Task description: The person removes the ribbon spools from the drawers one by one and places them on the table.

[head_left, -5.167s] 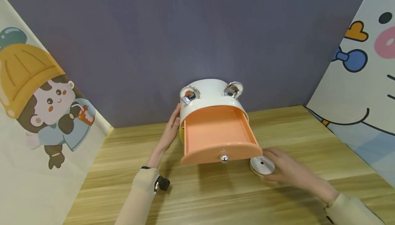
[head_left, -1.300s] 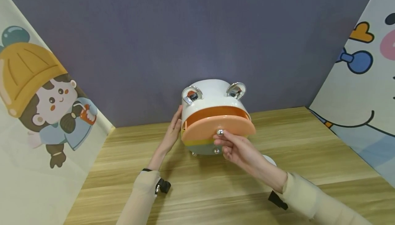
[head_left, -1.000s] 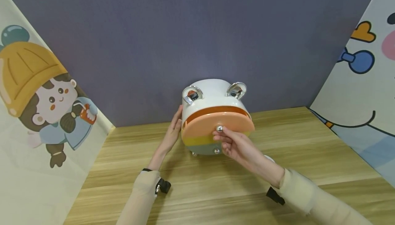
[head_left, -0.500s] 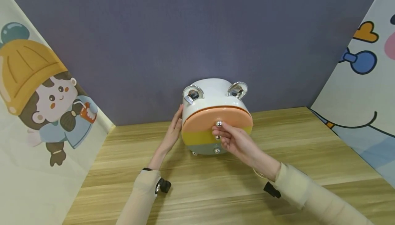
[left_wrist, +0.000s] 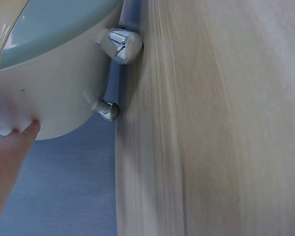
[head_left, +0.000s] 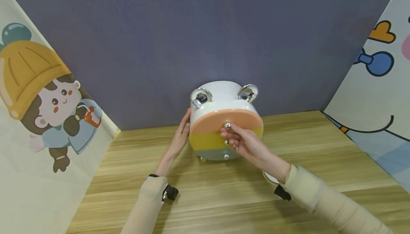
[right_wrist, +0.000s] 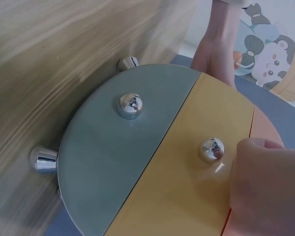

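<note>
Pinched between curled thumb and fingertips of the right hand [head_left: 248, 143] is the top silver knob [head_left: 227, 125], visible from the head but hidden behind that hand in the right wrist view; the left hand [head_left: 180, 138], fingers extended, touches the side of the small drawer cabinet [head_left: 221, 98], and its own wrist view cuts it off. This cabinet stands on the wood-grain tabletop [head_left: 208, 198] with three drawer fronts [head_left: 205, 142], three knobs and two silver ears [head_left: 201, 98], though its feet [left_wrist: 121, 46] I cannot count completely. One white disc [head_left: 270, 177] lies nearby, partly covered by the right wrist.
</note>
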{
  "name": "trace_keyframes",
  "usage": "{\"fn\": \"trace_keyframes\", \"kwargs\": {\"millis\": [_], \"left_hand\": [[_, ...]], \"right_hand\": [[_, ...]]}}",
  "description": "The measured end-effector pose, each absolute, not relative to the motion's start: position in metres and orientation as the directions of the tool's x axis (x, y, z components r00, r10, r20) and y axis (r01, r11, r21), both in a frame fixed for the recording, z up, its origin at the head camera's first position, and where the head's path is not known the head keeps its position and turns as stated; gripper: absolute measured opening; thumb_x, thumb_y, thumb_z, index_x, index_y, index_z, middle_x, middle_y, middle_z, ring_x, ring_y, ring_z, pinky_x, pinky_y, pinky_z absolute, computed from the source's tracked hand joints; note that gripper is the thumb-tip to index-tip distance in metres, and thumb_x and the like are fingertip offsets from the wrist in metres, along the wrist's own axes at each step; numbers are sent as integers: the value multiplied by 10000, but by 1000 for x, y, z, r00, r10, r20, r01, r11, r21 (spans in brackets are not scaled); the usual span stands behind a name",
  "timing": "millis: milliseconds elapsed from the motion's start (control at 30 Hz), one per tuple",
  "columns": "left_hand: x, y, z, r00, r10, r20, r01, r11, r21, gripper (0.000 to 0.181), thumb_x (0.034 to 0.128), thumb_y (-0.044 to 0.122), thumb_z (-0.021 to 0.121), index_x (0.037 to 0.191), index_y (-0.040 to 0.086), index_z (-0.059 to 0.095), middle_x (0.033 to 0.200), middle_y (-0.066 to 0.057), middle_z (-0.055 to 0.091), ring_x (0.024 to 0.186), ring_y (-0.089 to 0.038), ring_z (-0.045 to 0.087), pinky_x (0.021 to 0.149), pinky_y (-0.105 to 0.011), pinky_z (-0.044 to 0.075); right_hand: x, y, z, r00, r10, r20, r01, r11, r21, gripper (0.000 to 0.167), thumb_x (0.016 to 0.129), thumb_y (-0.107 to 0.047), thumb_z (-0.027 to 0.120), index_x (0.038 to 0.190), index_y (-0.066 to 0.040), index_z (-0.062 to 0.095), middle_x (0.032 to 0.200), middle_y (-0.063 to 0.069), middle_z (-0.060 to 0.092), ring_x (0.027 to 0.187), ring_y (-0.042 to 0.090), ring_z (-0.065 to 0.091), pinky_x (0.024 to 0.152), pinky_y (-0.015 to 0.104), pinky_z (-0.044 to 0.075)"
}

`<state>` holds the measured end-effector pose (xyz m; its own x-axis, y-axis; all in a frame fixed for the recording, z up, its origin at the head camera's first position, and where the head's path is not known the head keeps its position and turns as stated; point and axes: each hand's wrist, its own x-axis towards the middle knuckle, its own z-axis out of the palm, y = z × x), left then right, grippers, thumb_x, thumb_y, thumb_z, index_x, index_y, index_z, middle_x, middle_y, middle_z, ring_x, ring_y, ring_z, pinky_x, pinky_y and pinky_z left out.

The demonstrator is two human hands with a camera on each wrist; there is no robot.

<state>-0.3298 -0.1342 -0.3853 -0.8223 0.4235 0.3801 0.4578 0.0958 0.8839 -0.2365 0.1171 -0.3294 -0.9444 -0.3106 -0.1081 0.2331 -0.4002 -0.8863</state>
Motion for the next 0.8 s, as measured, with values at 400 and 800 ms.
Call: {"fn": "trace_keyframes", "kwargs": {"millis": [400, 800], "left_hand": [[-350, -135, -410, -831, 389, 396, 468, 106, 877, 536, 1097, 107, 242, 1609, 224, 135, 1696, -8, 45, 1570, -256, 23, 1255, -577, 89], [-330, -135, -386, -820, 422, 387, 454, 68, 888, 525, 1094, 108, 270, 1600, 103, 132, 1690, -104, 35, 1562, -329, 16, 1245, -588, 120]], "right_hand": [[-239, 118, -330, -941, -328, -79, 224, -434, -873, 247, 1049, -283, 501, 1032, -135, 698, 956, -45, 753, 739, 20, 584, 644, 118, 471], [-231, 124, -344, -918, -362, -163, 292, -338, -895, 264, 1046, -333, 498, 1051, -160, 697, 959, -60, 756, 756, 6, 610, 673, 113, 495]]}}
